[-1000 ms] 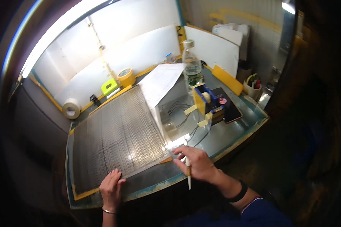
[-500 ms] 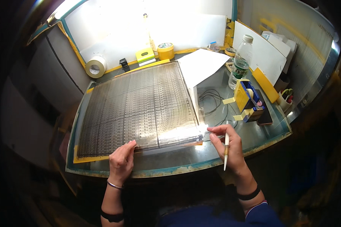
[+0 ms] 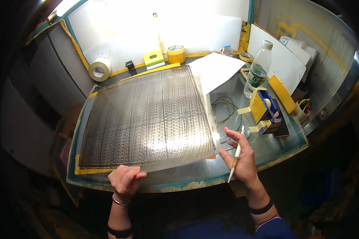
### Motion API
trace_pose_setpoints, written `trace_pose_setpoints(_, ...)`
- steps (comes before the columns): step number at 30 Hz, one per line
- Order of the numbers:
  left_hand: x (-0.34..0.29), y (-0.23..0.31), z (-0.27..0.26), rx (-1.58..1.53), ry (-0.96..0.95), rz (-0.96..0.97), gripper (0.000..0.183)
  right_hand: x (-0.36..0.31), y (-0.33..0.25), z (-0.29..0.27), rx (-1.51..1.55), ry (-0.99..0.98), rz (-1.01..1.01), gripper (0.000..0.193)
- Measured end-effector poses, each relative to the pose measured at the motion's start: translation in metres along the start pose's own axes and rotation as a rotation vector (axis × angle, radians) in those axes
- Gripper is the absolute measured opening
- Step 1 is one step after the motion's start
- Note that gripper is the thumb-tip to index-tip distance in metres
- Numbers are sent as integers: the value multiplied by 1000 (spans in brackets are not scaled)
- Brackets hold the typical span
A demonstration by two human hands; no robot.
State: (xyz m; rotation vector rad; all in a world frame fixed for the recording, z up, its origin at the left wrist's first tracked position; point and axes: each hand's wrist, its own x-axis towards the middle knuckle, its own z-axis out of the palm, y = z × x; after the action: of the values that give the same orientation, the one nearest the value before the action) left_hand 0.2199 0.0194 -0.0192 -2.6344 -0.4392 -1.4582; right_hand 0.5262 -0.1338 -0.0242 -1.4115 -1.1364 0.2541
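Table (image 3: 187, 175): shiny top, teal rim.
Sheet (image 3: 151, 115): see-through, dark rows, on the table's left side.
Left hand (image 3: 125, 181): pinches the sheet's near edge.
Right hand (image 3: 245, 165): holds a white stick (image 3: 237, 152) by the sheet's near right corner.
Far edge: white tape roll (image 3: 100, 69).
Room: white wall (image 3: 211, 36) glows behind.

It appears to be a workshop. A glass-topped table (image 3: 195, 174) with a scuffed teal rim stands against white panels (image 3: 217, 38), with a bright lamp (image 3: 69, 6) above. A large see-through sheet (image 3: 147, 115) with a dense dark pattern covers much of it. Around the sheet are a white tape roll (image 3: 107, 65), a yellow tape roll (image 3: 175, 55), a tape dispenser (image 3: 258, 105) and a cup (image 3: 302, 116) of tools. Yellow tape (image 3: 244, 38) patches the panel edges.
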Motion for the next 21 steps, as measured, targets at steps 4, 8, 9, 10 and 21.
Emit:
trace_pose_setpoints(4,-7,3,-12,4,-7,110,17,0,2,-2,-23,-17,-7,66)
trace_pose_setpoints(8,-9,15,-55,36,-28,66,22,1,4,-2,-113,-57,-90,74)
trace_pose_setpoints(9,-5,16,-63,42,-3,49,21,2,5,-3,-146,-47,-148,72)
trace_pose_setpoints(10,-4,18,-71,52,26,31,19,1,4,-5,-145,-63,-163,69)
trace_pose_setpoints(21,6,20,-166,-318,82,-338,21,0,5,0,-18,-200,-369,37)
